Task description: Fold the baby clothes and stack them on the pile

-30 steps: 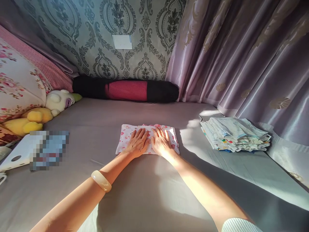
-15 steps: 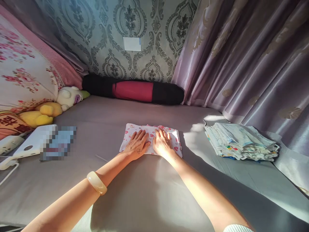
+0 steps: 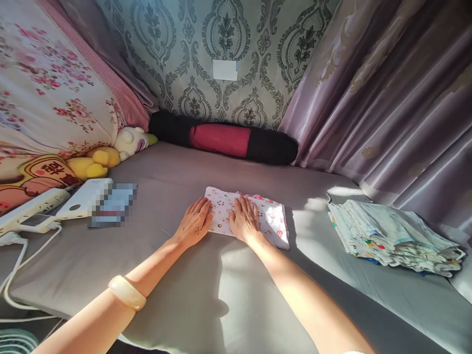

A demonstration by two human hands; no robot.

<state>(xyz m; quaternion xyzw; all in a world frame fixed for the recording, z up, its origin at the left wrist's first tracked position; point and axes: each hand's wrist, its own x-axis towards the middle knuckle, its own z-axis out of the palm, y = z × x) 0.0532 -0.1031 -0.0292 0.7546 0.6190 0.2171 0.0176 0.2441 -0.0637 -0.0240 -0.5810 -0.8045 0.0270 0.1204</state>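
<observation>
Resting flat with fingers spread, the right hand point(image 3: 243, 221) presses on a small folded cloth point(image 3: 254, 216), white with pink prints, that lies on the grey bed point(image 3: 206, 300) near its middle. The left hand point(image 3: 193, 223) lies open too, palm down, its fingertips on the cloth's left edge and its heel on the sheet; neither hand grips anything. A pale bangle point(image 3: 126, 293) circles the left forearm. Well to the right sits a stack of folded cloths point(image 3: 394, 236) with coloured prints, partly in sunlight. At the far edge, against the patterned wall, lies a black and red bolster point(image 3: 224, 140). To the left are a white and yellow plush toy point(image 3: 110, 152), a floral pillow point(image 3: 47, 98), and a cushion with red characters point(image 3: 44, 169) too cut off to read. A white power strip point(image 3: 33, 209) lies nearby; small lettering on the white device point(image 3: 83, 199) beside it is too tiny to make out.
</observation>
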